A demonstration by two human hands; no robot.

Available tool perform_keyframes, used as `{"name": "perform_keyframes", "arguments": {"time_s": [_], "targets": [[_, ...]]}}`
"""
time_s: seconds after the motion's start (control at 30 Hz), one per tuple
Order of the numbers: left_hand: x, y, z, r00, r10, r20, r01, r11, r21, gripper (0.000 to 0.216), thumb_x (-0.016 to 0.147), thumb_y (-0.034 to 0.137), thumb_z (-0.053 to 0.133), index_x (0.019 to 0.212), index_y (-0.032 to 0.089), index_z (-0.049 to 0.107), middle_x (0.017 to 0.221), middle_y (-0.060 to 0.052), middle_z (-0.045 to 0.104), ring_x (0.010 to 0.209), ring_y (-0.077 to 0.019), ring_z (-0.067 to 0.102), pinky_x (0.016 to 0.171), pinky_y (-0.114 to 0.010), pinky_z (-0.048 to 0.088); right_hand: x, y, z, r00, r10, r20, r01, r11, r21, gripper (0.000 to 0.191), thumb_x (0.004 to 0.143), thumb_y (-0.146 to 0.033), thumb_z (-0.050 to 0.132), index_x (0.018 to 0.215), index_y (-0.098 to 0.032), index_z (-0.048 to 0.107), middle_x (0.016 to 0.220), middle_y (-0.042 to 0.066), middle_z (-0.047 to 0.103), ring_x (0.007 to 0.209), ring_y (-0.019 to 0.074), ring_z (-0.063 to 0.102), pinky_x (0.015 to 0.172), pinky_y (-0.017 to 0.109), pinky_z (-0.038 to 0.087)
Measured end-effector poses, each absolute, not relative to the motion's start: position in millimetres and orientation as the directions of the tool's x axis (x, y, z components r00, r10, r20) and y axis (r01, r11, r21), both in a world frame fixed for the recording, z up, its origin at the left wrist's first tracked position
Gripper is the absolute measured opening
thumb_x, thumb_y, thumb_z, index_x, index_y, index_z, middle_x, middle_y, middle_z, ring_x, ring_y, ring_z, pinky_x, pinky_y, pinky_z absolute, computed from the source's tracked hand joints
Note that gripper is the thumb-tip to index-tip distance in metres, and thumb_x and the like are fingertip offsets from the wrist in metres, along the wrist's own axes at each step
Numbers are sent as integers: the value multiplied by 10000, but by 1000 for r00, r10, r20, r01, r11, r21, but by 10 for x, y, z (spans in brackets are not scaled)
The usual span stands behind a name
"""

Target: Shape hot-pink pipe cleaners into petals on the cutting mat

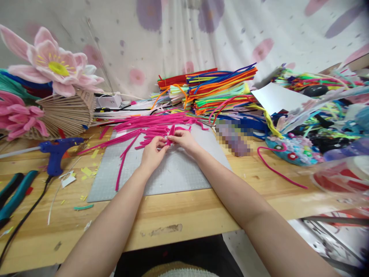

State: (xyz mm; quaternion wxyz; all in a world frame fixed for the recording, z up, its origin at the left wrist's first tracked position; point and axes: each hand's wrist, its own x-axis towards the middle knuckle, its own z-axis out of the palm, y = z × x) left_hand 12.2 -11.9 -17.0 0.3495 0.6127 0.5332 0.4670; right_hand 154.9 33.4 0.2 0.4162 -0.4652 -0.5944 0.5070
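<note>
Both hands meet over a grey cutting mat (184,173) on the wooden table. Between the fingers is a small bundle of magenta pipe cleaners (171,134), pinched from both sides. My left hand (154,154) is closed on its lower left side, thumb and fingertips together. My right hand (184,141) pinches it from the right. More magenta pipe cleaners (144,121) lie in a loose pile just behind the hands. One bent magenta pipe cleaner (122,169) stretches toward the mat's front left. The fingers partly hide the held piece.
At left lie a blue glue gun (59,154), teal-handled pliers (20,192) and yellow scraps (86,171), beside pink pipe-cleaner flowers (57,65). Colourful pipe-cleaner bundles (221,90) are stacked behind. On the right are a flower-covered blue piece (294,150) and a clear container (340,175).
</note>
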Motion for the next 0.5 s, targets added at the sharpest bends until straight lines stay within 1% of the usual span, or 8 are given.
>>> {"name": "perform_keyframes", "arguments": {"time_s": [0.1, 0.17, 0.27, 0.37, 0.5], "targets": [[107, -115, -166, 19, 974, 225, 353, -217, 910, 154, 690, 258, 626, 832, 205, 650, 783, -28, 659, 741, -155, 596, 703, -267, 445, 1574, 334, 28, -264, 964, -15, 114, 16, -993, 344, 544, -424, 704, 535, -146, 502, 476, -40, 478, 458, 63, 410, 477, 224, 322], [96, -96, -181, 30, 979, 200, 318, -199, 927, 145, 704, 268, 607, 823, 202, 659, 759, -26, 655, 714, -154, 593, 711, -276, 451, 1594, 333, 37, -299, 953, -36, 101, -5, -995, 309, 569, -392, 697, 558, -142, 517, 489, -39, 486, 458, 62, 417, 481, 223, 330], [90, -63, -198, 60, 988, 143, 182, -152, 971, 135, 706, 286, 597, 787, 187, 638, 708, -8, 628, 638, -137, 579, 668, -276, 467, 1619, 324, 46, -341, 937, -69, 75, -46, -996, 278, 595, -363, 694, 590, -136, 533, 503, -44, 486, 458, 55, 417, 479, 217, 330], [92, -47, -186, 108, 991, 74, 48, -79, 996, 156, 676, 299, 625, 761, 169, 612, 676, 8, 606, 598, -120, 565, 638, -271, 476, 1633, 307, 60, -366, 923, -117, 53, -105, -993, 269, 602, -348, 703, 612, -132, 543, 508, -45, 487, 461, 52, 420, 469, 209, 324], [89, -52, -144, 117, 991, 57, -21, -55, 998, 218, 650, 339, 655, 766, 161, 607, 645, 18, 596, 583, -107, 556, 640, -262, 475, 1641, 284, 86, -394, 903, -171, -18, -194, -981, 270, 595, -328, 727, 628, -136, 540, 517, -48, 491, 471, 48, 426, 473, 199, 337]]}}
